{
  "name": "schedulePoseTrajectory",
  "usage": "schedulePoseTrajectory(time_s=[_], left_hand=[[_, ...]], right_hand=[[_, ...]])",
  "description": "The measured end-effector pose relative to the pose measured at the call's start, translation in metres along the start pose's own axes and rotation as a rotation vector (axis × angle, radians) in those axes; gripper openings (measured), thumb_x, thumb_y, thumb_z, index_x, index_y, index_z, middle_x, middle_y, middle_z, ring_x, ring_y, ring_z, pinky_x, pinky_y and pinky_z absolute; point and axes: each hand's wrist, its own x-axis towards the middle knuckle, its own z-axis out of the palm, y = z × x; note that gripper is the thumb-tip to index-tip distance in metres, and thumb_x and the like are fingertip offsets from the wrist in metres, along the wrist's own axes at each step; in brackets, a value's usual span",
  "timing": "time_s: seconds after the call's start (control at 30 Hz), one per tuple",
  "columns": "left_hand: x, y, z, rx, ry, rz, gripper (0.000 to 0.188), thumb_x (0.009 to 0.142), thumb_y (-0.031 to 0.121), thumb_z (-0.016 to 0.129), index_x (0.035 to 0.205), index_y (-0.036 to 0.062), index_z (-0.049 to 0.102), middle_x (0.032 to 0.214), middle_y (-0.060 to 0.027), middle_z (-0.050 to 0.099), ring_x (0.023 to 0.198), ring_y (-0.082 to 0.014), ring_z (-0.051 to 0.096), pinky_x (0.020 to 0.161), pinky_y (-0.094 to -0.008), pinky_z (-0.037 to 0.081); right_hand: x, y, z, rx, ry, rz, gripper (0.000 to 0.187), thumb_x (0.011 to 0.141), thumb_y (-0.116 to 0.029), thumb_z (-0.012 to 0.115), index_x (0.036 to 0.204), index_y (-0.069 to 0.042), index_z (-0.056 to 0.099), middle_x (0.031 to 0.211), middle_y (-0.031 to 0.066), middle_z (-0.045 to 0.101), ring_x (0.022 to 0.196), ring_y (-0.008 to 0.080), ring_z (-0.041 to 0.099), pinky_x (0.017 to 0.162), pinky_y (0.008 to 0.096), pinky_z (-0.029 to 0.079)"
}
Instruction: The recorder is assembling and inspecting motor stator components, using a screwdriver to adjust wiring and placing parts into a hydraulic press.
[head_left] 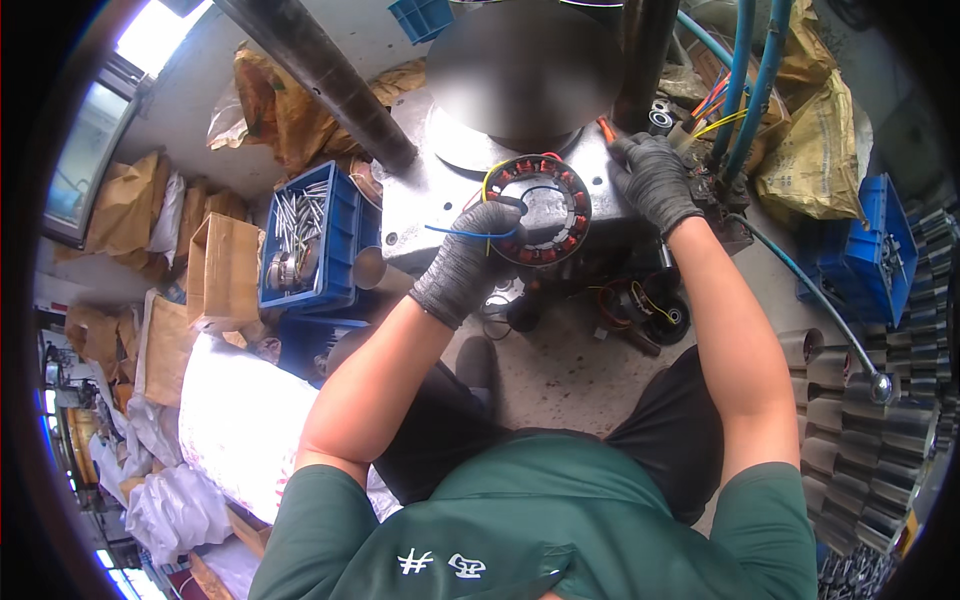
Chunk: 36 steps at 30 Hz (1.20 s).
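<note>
My left hand [473,255], in a dark grey glove, grips a motor stator [577,218] by its left side. The stator is a dark ring with reddish copper windings around its inner edge, and blue, yellow and red wires trail from it. It is over the front of a metal press table [410,190]. To the right, my gloved right hand [655,182] is closed around a small orange object [606,129] that pokes out past its fingertips; the rest is hidden, so its kind is unclear.
Dark steel columns [320,80] flank a blurred round press head [525,70]. At left stands a blue bin [345,235] of metal pins beside a cardboard box [222,270]. Blue hoses [742,90] hang at right, near stacked metal cylinders [850,420]. Wired motor parts [650,310] lie below the table.
</note>
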Motion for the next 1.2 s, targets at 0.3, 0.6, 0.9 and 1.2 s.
schedulePoseTrajectory(time_s=[0.3, 0.6, 0.9, 1.2], left_hand=[[-0.002, -0.003, -0.016, -0.112, 0.007, -0.013, 0.033, 0.083, 0.02, 0.07, 0.108, -0.0012, 0.065, 0.074, -0.0055, 0.068, 0.069, -0.0178, 0.068, 0.071, -0.0343, 0.06], [-0.011, -0.003, -0.01, -0.082, 0.038, 0.03, 0.031, 0.08, 0.012, 0.069, 0.107, -0.0024, 0.065, 0.08, -0.0068, 0.068, 0.073, -0.0175, 0.068, 0.076, -0.0322, 0.059], [-0.014, -0.008, 0.002, -0.286, -0.028, -0.069, 0.025, 0.081, 0.011, 0.068, 0.102, -0.003, 0.067, 0.081, -0.0091, 0.068, 0.074, -0.0196, 0.069, 0.078, -0.0343, 0.061], [-0.026, -0.002, 0.016, -0.319, -0.051, -0.18, 0.02, 0.083, 0.019, 0.066, 0.096, 0.0033, 0.067, 0.077, -0.0053, 0.068, 0.067, -0.02, 0.066, 0.058, -0.0395, 0.055]], right_hand=[[-0.014, -0.004, -0.035, 0.289, -0.133, 0.261, 0.049, 0.088, -0.035, 0.066, 0.132, -0.012, 0.063, 0.096, 0.0256, 0.07, 0.097, 0.0425, 0.069, 0.088, 0.0491, 0.054], [-0.049, 0.04, -0.07, 0.651, 0.097, 0.304, 0.032, 0.083, -0.006, 0.071, 0.115, -0.001, 0.073, 0.105, 0.0142, 0.071, 0.096, 0.0238, 0.071, 0.085, 0.0331, 0.056], [-0.059, -0.01, -0.124, 1.138, 0.28, 0.33, 0.029, 0.096, -0.007, 0.068, 0.124, 0.0, 0.066, 0.11, 0.007, 0.069, 0.09, 0.0108, 0.065, 0.08, 0.0243, 0.054], [-0.08, -0.049, -0.135, 1.711, 0.191, 0.229, 0.029, 0.095, -0.014, 0.065, 0.122, -0.004, 0.059, 0.118, 0.0222, 0.071, 0.094, 0.0268, 0.074, 0.081, 0.0382, 0.062]])
